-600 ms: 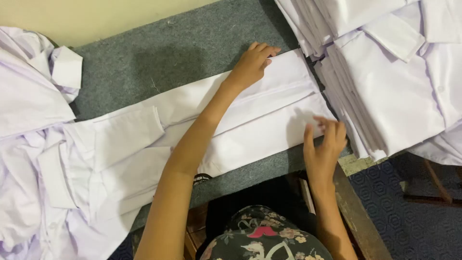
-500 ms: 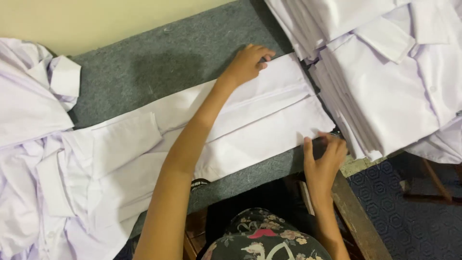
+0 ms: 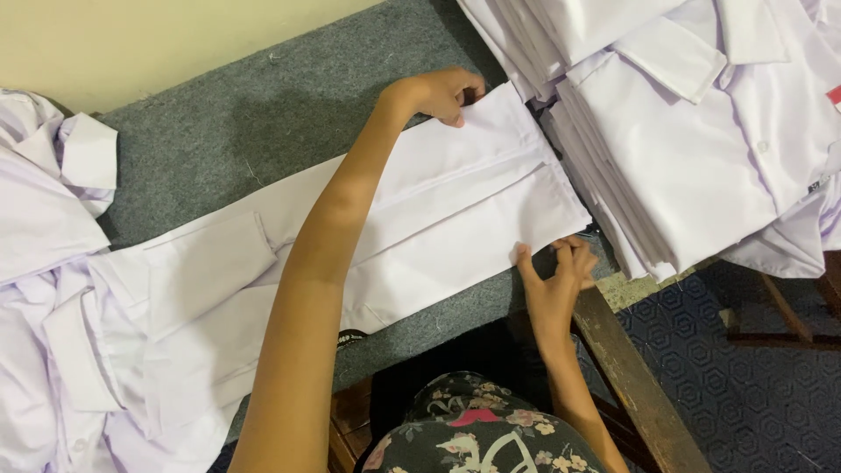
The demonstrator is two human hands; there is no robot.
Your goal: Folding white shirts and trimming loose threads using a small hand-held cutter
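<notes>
- A long white cotton shirt folded into a narrow strip (image 3: 455, 206) lies flat across the grey felt-covered table (image 3: 219, 131), its hem end just beside the stack on the right and its collar end running off toward the lower left.
- The left hand (image 3: 442, 92) rests on the far corner of the hem end, fingers curled and pressing down on the cloth; whether they pinch the edge cannot be told.
- The right hand (image 3: 556, 276) sits at the near corner of the hem, thumb spread out to the left and fingertips bent in against the fabric's edge at the table's rim, apparently nipping it.
- Compared with half a second earlier, the left hand has slid further out to the strip's end and the right has dropped from on top of the cloth to its lower corner, so both hands now bracket the hem; judged from that, the lengthwise folds are set and the end of the strip is being squared.
- A tall stack of folded white shirts (image 3: 701, 131) stands at the right, touching or nearly touching the hem.
- A loose heap of unfolded white shirts (image 3: 53, 219) spreads at the left.
- A brown wooden table rail (image 3: 639, 385) and blue hexagon-patterned floor (image 3: 762, 385) show below.
</notes>
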